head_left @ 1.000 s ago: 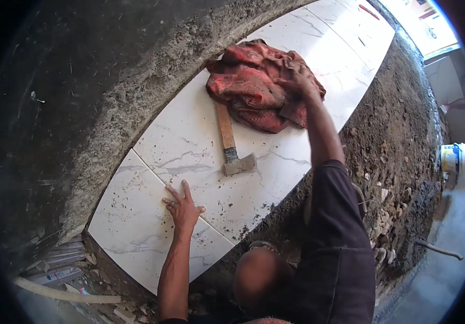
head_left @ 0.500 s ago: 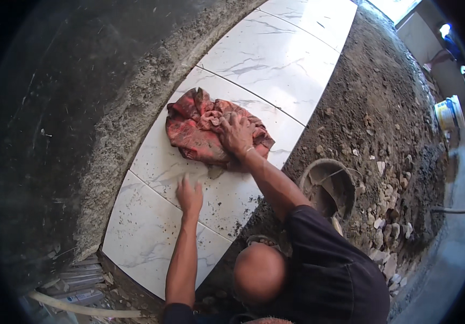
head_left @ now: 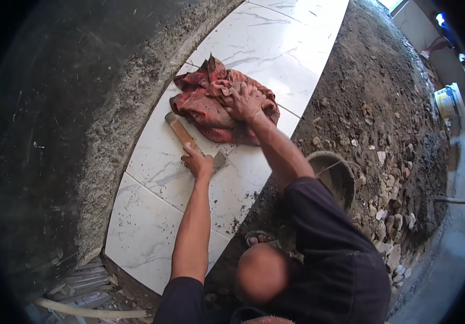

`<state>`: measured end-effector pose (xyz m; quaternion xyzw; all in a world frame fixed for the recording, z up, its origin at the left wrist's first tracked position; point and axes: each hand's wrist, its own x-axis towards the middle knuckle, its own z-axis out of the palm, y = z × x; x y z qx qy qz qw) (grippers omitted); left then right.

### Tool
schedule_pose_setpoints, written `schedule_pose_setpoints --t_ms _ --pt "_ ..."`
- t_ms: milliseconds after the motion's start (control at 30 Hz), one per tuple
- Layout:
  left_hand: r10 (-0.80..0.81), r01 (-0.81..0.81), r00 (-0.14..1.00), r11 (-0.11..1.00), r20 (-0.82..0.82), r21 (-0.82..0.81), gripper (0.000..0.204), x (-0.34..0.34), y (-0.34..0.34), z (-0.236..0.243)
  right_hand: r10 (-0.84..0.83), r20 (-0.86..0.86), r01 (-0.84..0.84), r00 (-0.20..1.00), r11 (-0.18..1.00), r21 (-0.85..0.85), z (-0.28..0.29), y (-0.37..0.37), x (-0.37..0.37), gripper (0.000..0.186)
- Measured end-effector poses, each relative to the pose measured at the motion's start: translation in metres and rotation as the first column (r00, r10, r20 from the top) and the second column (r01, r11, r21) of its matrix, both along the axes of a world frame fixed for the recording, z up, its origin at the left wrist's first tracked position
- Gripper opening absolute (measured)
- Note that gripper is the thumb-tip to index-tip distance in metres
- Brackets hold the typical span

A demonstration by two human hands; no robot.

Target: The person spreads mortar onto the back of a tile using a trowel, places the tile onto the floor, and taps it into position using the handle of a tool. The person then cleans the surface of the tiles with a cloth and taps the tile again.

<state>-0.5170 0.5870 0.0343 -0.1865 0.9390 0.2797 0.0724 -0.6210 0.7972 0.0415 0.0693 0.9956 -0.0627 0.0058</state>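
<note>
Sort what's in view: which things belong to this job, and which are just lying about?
Seemingly in use:
- red cloth, under right hand
- hatchet, in left hand
- white tiles beneath

Apparently lying about:
- dark basin
- white bucket
- loose stones

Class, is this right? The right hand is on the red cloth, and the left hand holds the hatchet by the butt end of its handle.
No: the left hand holds the hatchet near its blade, leaving the handle's butt end free. The head view shows this. The right hand is on the red cloth.
</note>
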Motion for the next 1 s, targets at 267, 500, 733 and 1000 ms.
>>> schedule_pose_setpoints --t_ms 267,500,733,1000 --pt "-0.022 0.034 0.999 0.897 -0.032 0.440 0.090 0.086 -0.082 0.035 0.052 0.045 -0.053 0.998 0.998 0.019 -0.011 0.011 0.032 0.059" --pt "0.286 -0.292 0.948 0.598 0.141 0.746 0.090 0.205 -0.214 0.122 0.286 0.012 -0.284 0.958 0.956 -0.076 0.022 -0.053 0.167 0.047" --pt "0.478 -0.298 0.872 0.354 0.103 0.886 0.075 0.301 -0.295 0.166 0.677 0.320 -0.554 0.662 0.730 -0.400 0.053 -0.068 0.249 0.055" --pt "0.541 -0.320 0.833 0.304 0.114 0.897 0.078 0.337 -0.286 0.204 0.850 0.329 -0.883 0.412 0.462 -0.086 0.126 -0.003 0.071 0.041"
